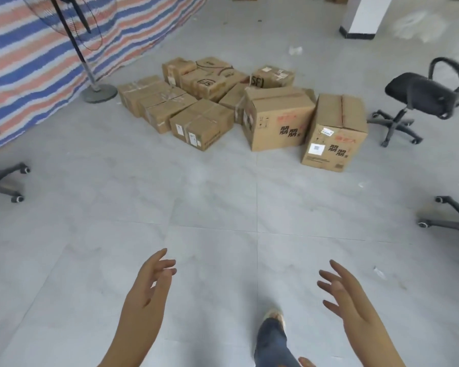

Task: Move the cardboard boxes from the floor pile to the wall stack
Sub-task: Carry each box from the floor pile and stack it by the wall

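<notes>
floor pile of cardboard boxes [223,102] sat at 12 o'clock, well apart from both hands, on pale grey floor tiles [117,234] with a matt, faintly marbled look. no wall stack in view. left hand [149,287] at 7 o'clock and right hand [347,295] at 5 o'clock hung over bare tile, fingers spread and loosely bent, holding nothing. nearest big box [334,133] at 1 o'clock, a second tall box [278,117] just beside it; both brown corrugated card, taped seams, printed labels, corners slightly crushed. smaller flat cartons [202,123] lay packed close at 11 to 12 o'clock. judged: card stiff but dentable, dry, not slippery; big ones likely bulky, weight unknown. best hold: palms on opposite side faces low down, or fingers under bottom edges. striped tarp [37,62] at 10 o'clock, fan stand [98,92] beside it, black office chair [419,96] at 2 o'clock.
</notes>
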A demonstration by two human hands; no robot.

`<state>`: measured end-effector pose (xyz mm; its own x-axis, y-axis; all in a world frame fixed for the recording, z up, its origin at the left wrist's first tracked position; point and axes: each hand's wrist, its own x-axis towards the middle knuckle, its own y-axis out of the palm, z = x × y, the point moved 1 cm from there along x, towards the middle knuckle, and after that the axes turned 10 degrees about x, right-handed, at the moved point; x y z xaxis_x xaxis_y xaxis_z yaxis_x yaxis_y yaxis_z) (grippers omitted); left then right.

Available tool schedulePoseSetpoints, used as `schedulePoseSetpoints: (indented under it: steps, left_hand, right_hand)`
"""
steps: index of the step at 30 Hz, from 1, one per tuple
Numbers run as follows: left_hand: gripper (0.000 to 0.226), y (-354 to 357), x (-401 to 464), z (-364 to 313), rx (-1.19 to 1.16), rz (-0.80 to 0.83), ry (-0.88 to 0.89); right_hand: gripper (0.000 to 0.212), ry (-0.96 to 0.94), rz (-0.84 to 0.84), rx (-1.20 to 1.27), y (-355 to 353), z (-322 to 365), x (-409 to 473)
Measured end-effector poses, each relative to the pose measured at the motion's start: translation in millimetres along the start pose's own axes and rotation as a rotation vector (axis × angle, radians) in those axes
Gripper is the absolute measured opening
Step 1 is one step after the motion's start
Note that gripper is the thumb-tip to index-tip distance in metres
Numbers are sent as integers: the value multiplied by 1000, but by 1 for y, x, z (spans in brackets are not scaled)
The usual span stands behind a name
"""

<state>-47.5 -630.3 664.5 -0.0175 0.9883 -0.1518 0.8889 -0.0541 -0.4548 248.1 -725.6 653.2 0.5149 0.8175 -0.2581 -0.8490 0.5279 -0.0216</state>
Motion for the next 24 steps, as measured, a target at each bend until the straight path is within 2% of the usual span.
schedulePoseSetpoints:
  steps: [2,6,12,19,24]
  left_hand:
    - [36,29,28,-14,-12,-14,-10]
    - [35,95,83,-54,-65,-29,-37]
    - [31,180,156,-126,-51,73,45]
    - [31,219,237,-149,1,68,-11]
    - [33,239,321,-161,12,30,-36]
  right_hand:
    - [32,22,-22,21,-11,5,40]
    - [32,7,34,-22,-35,33,125]
    - [30,-5,41,-53,-75,77,235]
    - [31,31,20,-37,-83,94,328]
    - [29,33,8,-39,-61,102,416]
